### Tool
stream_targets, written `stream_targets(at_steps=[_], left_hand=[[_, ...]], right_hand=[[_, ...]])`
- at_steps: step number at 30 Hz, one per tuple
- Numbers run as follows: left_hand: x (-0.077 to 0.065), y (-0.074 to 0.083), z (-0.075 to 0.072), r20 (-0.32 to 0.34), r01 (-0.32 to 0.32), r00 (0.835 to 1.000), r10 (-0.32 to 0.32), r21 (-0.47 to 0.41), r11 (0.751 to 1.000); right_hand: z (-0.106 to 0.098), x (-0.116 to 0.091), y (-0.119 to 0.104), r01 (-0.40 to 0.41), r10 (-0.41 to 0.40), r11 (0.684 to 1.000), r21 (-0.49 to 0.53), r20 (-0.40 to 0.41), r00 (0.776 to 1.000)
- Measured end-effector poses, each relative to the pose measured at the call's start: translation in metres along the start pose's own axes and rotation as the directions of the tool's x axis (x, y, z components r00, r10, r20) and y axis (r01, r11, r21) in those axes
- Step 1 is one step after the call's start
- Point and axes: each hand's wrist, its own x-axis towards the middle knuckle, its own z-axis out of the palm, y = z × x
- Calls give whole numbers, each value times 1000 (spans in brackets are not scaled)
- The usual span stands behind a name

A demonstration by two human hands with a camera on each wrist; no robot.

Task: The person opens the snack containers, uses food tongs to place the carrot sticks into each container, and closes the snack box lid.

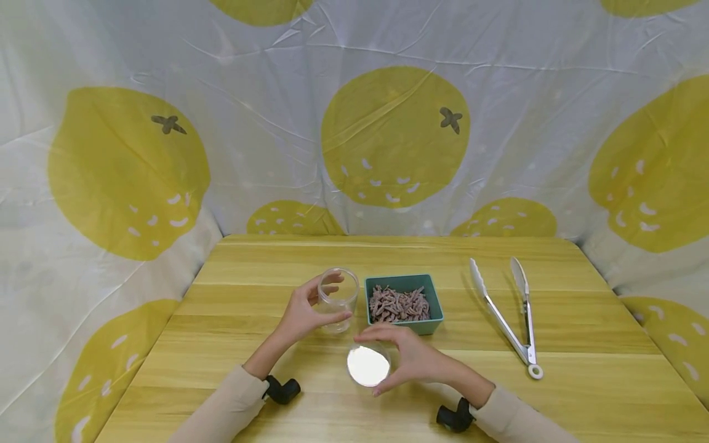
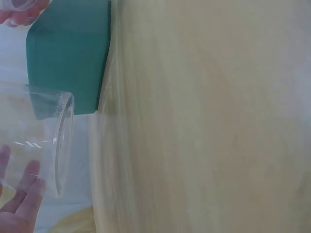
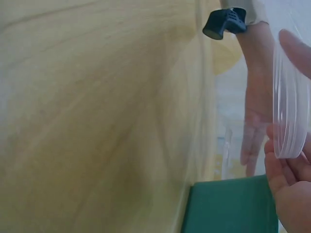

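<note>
My left hand [image 1: 299,312] grips a clear, open-topped jar [image 1: 338,300] by its sides, thumb in front and fingers behind. In the left wrist view the jar [image 2: 34,131] looks see-through, with no contents visible, and its base appears slightly off the table. A round clear lid [image 1: 368,367] is held at its rim by my right hand [image 1: 415,355], nearer to me than the jar; glare whitens its top. The right wrist view shows the lid [image 3: 290,111] edge-on between thumb and fingers. Beyond the right hand stands a green rectangular box [image 1: 437,312] holding brownish shredded strips [image 1: 399,304].
Silver tongs [image 1: 528,335] with pale tips lie spread on the right of the wooden table [image 1: 266,264]. A lemon-print cloth [image 1: 266,123] hangs behind and at both sides. Each wrist wears a black camera mount [image 1: 284,390].
</note>
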Motion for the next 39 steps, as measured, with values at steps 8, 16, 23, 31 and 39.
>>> stream_targets(at_steps=[8,16,23,31,39], left_hand=[[3,-5,2,18,12,1000,-10,-80,997],[4,-7,3,39,35,999,-31,-106,994],[5,-11,3,58,29,998,-21,-139,990],[6,-15,4,85,38,996,-23,-186,982],[6,-16,4,95,79,994,-60,-205,976]], right_hand=[[6,-2,5,-52,54,998,-32,68,996],[13,0,7,-20,32,996,-89,137,990],[17,1,12,-19,27,999,-47,182,983],[21,2,18,-17,21,1000,-21,223,975],[24,1,22,15,-13,1000,-7,244,970]])
